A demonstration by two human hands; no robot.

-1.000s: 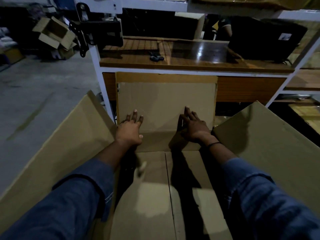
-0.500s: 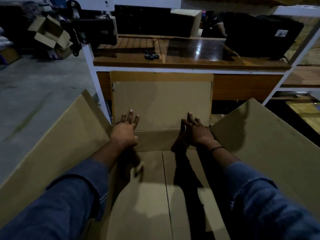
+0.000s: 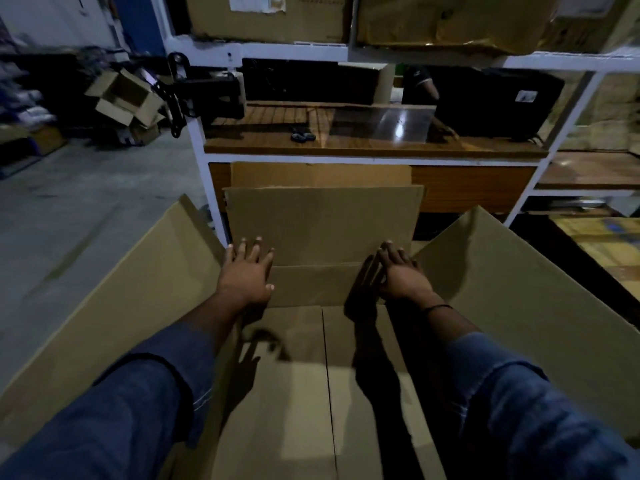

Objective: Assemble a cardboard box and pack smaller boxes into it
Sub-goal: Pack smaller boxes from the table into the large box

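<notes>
Both the left hand (image 3: 246, 275) and right hand (image 3: 403, 275), fingers straight and gripping nothing, have slid slightly apart along the far flap (image 3: 322, 226), pressing it further outward, so the cardboard box (image 3: 294, 393) in front looks nearly ready for packing.

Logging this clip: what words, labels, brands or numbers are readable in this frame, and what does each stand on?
Nothing can be quoted as it reads.
White paper label on the top-shelf carton: print blurred, unreadable.
White sticker on the black case: too small to read.
Cardboard box under the hands: no print visible.
</notes>
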